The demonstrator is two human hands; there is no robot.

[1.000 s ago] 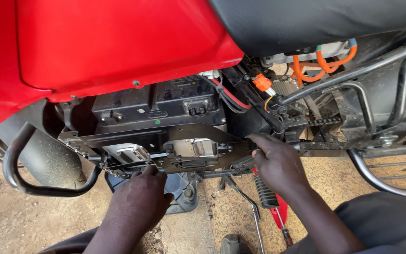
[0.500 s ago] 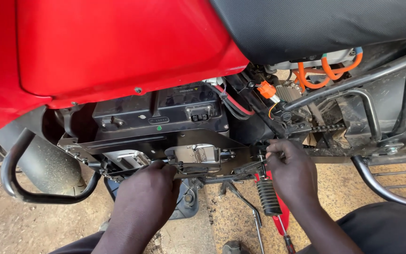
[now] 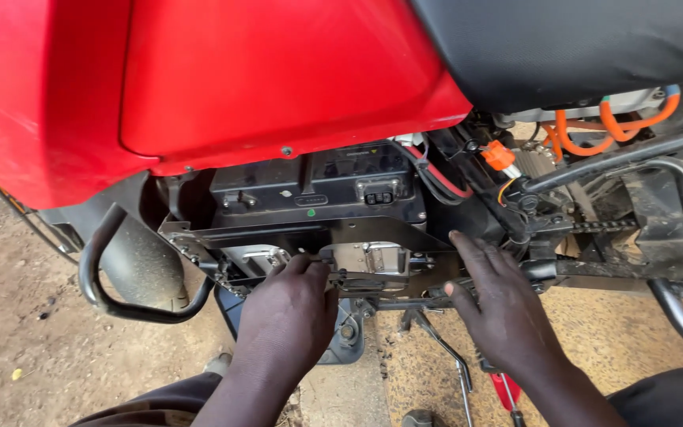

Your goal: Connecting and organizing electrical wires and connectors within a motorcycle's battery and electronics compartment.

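Note:
I look down at the side of a red motorcycle [image 3: 278, 71] with a black seat [image 3: 563, 39]. Under the red panel sits a black battery box [image 3: 318, 186] on a dark metal bracket plate [image 3: 373, 233]. My left hand [image 3: 290, 316] grips the lower edge of that plate beside a silver latch [image 3: 373, 257], fingers curled around it. My right hand [image 3: 499, 304] lies flat with spread fingers against the plate's right end, near the frame tube [image 3: 594, 269].
Orange cables [image 3: 618, 119] and an orange connector [image 3: 499, 154] run behind the box, with a chain [image 3: 602, 225] to the right. A black crash bar [image 3: 112, 292] curves at the left. A red-handled tool [image 3: 507, 395] lies on the sandy ground below.
The view has moved closer and shifted right. My right hand has opened and slid lower along the plate's right end. My left hand has risen to the plate's lower edge.

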